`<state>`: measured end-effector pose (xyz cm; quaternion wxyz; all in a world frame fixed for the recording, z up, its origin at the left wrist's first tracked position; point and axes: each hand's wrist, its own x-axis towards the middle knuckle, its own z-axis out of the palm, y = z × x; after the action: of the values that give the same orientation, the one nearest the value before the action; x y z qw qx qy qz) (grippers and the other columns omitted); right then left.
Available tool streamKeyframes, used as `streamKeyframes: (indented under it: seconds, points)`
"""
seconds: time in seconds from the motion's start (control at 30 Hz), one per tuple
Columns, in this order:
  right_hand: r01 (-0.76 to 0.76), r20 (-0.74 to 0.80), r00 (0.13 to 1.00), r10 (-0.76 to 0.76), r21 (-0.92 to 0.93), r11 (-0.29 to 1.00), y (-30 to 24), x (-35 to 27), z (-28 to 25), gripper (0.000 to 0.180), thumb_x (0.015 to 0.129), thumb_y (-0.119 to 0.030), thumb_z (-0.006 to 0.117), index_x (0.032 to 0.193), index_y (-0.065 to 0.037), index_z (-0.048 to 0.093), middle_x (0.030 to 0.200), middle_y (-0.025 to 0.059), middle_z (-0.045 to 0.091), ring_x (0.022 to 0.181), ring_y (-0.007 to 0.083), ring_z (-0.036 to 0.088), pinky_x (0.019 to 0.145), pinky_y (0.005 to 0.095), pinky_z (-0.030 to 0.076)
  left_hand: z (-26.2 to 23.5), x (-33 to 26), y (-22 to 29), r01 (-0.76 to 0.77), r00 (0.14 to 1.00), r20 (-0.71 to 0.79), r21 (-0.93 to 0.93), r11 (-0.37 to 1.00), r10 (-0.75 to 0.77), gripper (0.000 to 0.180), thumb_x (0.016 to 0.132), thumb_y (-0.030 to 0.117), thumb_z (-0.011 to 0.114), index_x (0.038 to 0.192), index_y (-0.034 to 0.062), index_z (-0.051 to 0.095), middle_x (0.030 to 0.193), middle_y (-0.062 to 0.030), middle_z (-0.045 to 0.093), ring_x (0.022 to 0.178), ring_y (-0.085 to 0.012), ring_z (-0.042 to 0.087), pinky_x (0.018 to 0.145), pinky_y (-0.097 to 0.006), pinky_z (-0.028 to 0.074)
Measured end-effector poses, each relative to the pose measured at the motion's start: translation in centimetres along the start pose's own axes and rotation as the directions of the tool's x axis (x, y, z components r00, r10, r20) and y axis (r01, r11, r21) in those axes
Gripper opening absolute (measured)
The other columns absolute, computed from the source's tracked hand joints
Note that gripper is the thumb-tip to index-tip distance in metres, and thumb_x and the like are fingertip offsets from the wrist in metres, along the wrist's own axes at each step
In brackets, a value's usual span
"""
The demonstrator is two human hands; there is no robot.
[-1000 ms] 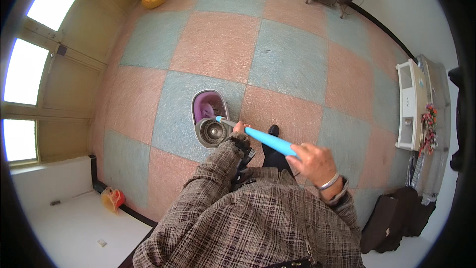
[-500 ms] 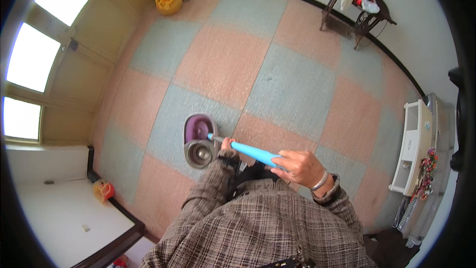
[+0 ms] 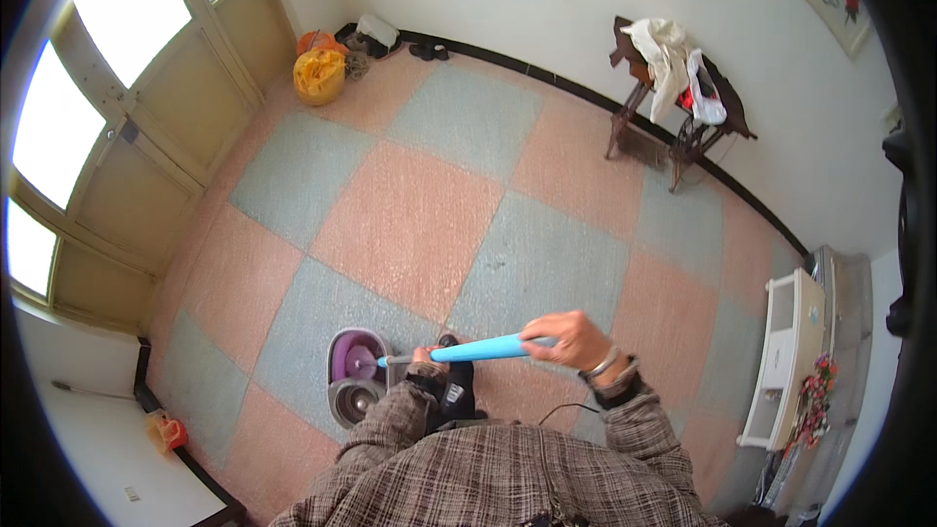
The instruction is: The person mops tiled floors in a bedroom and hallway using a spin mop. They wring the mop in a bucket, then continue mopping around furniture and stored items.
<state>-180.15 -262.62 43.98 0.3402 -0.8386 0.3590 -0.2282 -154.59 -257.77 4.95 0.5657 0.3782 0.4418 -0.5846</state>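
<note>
Head view: by the right hand [image 3: 571,341] and, at its nine o'clock, the left hand [image 3: 427,357], a blue-handled pole [image 3: 482,346] is being gripped; it is being pointed at a purple-and-grey bucket [image 3: 341,359] farther toward nine o'clock.

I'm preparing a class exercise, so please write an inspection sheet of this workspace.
Surface: pink and blue-green checkered floor
Job's things: blue-handled pole, lower end at the purple-and-grey bucket
Clutter: yellow bundle near the windowed door; dark shoes by the wall
Hands: left hand lower on the pole; right hand around its upper end
Cables: thin dark line, possibly a cord
Surroundings: dark table bearing pale cloths; white cabinet at right
</note>
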Motion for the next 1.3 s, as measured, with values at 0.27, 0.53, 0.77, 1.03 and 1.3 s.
streamKeyframes:
  seconds: [0.27,0.53,0.77,1.03,1.3]
  points:
    - [0.074,0.194,0.977,-0.088,0.076,0.994,3.2,14.2,-0.1,0.021,0.082,-0.027,0.067,0.084,-0.006,0.068,0.076,0.0078,0.067,0.063,0.0182,0.064,0.054,0.0295,0.051,4.8,3.5,7.2,-0.008,1.000,0.031,0.114,0.994,0.004,0.012,0.089,0.009,0.040,0.078,0.0080,0.044,0.067,-0.0024,0.047,0.061,-0.0184,0.051,0.062,-0.035,0.049]
    - [0.301,0.159,0.932,-0.325,0.156,0.941,6.8,20.8,-6.7,0.020,0.083,-0.028,0.064,0.083,-0.007,0.065,0.068,0.0067,0.063,0.058,0.0190,0.061,0.052,0.0300,0.049,12.0,-0.1,5.4,-0.038,0.999,-0.023,-0.220,0.975,0.034,0.008,0.086,0.009,0.046,0.080,0.0081,0.051,0.064,-0.0029,0.049,0.056,-0.0200,0.051,0.061,-0.032,0.049]
    - [0.306,0.396,0.839,-0.373,0.223,0.926,10.8,23.1,-1.4,0.018,0.083,-0.029,0.063,0.086,-0.011,0.064,0.077,0.0093,0.062,0.068,0.0264,0.061,0.060,0.0360,0.050,10.0,1.1,7.3,-0.254,0.962,-0.089,0.062,0.965,0.259,0.006,0.085,0.010,0.049,0.080,0.0095,0.052,0.069,-0.0017,0.054,0.063,-0.0187,0.054,0.065,-0.030,0.049]
    - [0.431,0.330,0.739,-0.587,0.438,0.789,15.3,27.4,-8.4,0.019,0.082,-0.026,0.066,0.091,-0.009,0.066,0.086,0.0088,0.065,0.070,0.0238,0.064,0.061,0.0328,0.052,15.1,-0.9,2.6,-0.239,0.971,-0.048,-0.260,0.936,0.235,0.004,0.087,0.009,0.052,0.084,0.0060,0.052,0.073,-0.0040,0.055,0.071,-0.0208,0.055,0.072,-0.035,0.047]
    - [0.482,0.486,0.630,-0.606,0.367,0.796,14.0,27.2,-3.3,0.019,0.079,-0.022,0.069,0.092,-0.009,0.063,0.096,0.0086,0.064,0.073,0.0235,0.066,0.063,0.0313,0.054,10.9,1.6,4.4,-0.451,0.893,-0.113,-0.237,0.861,0.436,0.005,0.084,0.007,0.048,0.080,0.0037,0.047,0.070,-0.0052,0.048,0.063,-0.0195,0.052,0.061,-0.031,0.049]
